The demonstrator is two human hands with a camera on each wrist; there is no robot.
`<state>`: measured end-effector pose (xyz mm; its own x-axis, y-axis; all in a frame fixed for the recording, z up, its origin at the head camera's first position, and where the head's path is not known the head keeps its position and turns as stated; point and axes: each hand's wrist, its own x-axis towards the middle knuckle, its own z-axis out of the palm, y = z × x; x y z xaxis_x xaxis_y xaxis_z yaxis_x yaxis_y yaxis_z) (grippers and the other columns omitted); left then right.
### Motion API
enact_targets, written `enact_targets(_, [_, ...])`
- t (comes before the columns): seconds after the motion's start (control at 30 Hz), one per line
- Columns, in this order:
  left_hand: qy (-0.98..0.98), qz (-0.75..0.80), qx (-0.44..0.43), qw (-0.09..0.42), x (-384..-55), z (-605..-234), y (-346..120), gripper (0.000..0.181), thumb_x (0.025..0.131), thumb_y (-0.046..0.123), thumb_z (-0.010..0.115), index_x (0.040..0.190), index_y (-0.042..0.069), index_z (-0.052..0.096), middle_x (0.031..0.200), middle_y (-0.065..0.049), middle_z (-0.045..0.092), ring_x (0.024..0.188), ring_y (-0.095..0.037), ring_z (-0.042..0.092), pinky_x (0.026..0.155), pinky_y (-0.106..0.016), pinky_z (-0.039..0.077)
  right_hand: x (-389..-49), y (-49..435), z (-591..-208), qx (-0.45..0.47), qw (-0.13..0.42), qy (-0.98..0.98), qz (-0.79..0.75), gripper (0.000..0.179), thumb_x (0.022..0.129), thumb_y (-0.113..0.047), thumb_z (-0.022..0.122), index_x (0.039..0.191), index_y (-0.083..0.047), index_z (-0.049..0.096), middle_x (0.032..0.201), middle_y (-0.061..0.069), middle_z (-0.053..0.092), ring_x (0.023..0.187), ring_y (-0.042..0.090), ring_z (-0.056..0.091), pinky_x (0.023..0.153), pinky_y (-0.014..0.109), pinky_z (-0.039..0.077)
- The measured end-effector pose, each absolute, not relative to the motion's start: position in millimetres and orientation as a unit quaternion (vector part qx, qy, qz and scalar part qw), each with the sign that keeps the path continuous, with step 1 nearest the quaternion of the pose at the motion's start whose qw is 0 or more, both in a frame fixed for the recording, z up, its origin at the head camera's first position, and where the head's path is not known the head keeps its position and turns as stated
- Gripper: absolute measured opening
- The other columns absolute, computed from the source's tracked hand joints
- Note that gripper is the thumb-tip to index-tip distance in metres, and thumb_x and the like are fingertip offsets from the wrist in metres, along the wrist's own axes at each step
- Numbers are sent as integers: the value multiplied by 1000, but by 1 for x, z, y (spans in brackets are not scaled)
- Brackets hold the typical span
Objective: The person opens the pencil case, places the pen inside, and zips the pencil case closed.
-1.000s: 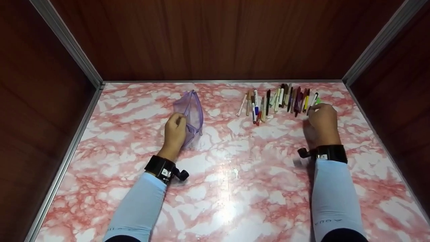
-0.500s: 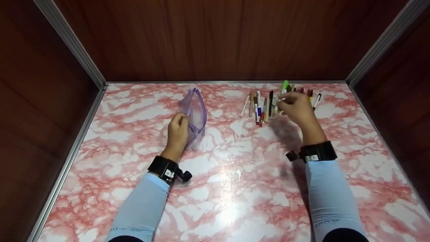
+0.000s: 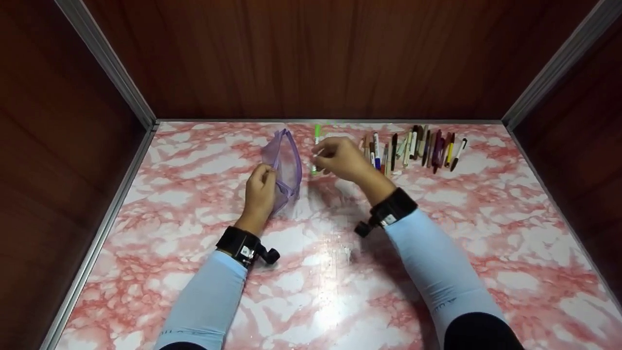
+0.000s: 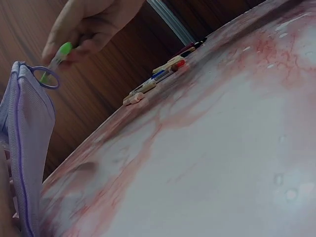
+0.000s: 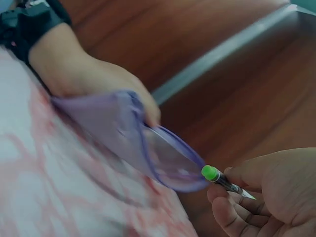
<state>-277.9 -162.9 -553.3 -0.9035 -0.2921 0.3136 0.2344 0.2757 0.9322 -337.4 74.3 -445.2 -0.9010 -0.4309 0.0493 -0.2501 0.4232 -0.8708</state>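
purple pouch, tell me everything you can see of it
The purple pouch is thin and see-through, with a fine mesh look in the left wrist view and darker purple edging along its mouth. A small purple loop shows at its top there. The mouth gapes open, facing the right side of the head view. The left hand grips its near left side, holding it up. Whether its base touches the table can't be told.
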Motion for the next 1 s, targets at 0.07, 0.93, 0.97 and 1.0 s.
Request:
enact_targets(0.07, [-765,-605,11,220,-278,-553,-162,18,108,11,59,105,-1,72,96,-6,64,88,-17,59,83,-30,49,-337,58,-449,-219,97,833,-498,22,102,-4,79,123,3,79,103,23,84,89,37,83,85,54,70])
enact_targets(0.93, [-756,-614,0,225,-278,-551,-165,18,111,7,59,103,-4,70,128,-19,68,106,-22,62,96,-29,50,-330,9,-470,-260,120,855,-432,19,105,-9,78,119,3,82,106,23,86,95,38,86,73,25,62])
enact_targets(0.97, [-754,-617,-1,225,-278,-551,-165,18,111,7,59,103,-4,70,128,-20,68,105,-22,62,96,-29,50,-330,13,-470,-264,113,854,-435,20,105,-9,77,120,4,81,108,23,85,96,38,85,76,26,63])
enact_targets(1.0, [-754,-617,-1,225,-278,-551,-164,17,111,7,59,104,-4,70,125,-18,68,103,-21,61,94,-28,50,-330,18,-470,-263,106,851,-441,21,105,-9,77,121,5,81,110,22,85,98,37,85,79,27,65])
